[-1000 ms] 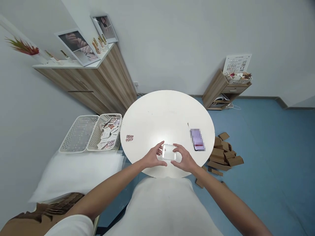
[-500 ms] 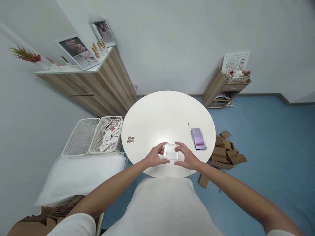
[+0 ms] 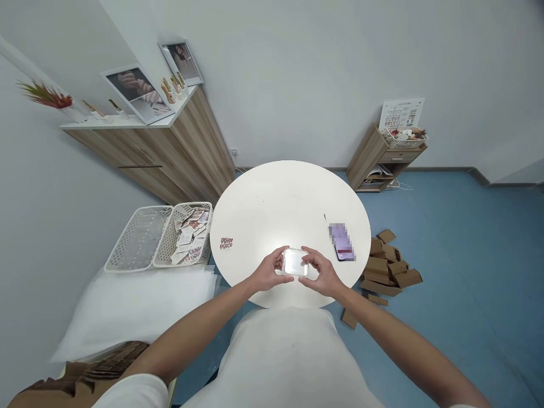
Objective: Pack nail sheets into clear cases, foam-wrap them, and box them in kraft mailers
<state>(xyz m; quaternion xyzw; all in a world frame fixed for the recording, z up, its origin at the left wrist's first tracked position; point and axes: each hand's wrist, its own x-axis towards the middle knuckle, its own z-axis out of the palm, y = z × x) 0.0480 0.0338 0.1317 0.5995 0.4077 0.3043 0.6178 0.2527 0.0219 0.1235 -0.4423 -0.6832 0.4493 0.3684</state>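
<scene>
Between my two hands, over the near part of the round white table (image 3: 272, 195), is a small clear plastic box (image 3: 294, 262). My left hand (image 3: 271, 271) grips its left edge, thumb at the near side and fingers at the far side. On the right edge, my right hand (image 3: 321, 273) holds it the same way, with a finger bent over the top. Whatever the box may contain cannot be made out. A small set of dark red press-on nails (image 3: 226, 243) lies at the table's left. Toward the right lies a phone (image 3: 342, 242) with a blurred purple screen.
Left of the table stand a white basket of cards and packets (image 3: 189, 238) and a basket of clear boxes (image 3: 138, 241). Flattened cardboard boxes (image 3: 385, 266) lie on the floor at right. A wooden cabinet (image 3: 187, 141) stands at the back left.
My right thumb has shifted slightly left along the box's near edge. Both hands keep hold of the box in nearly the same place. The camera view has moved slightly.
</scene>
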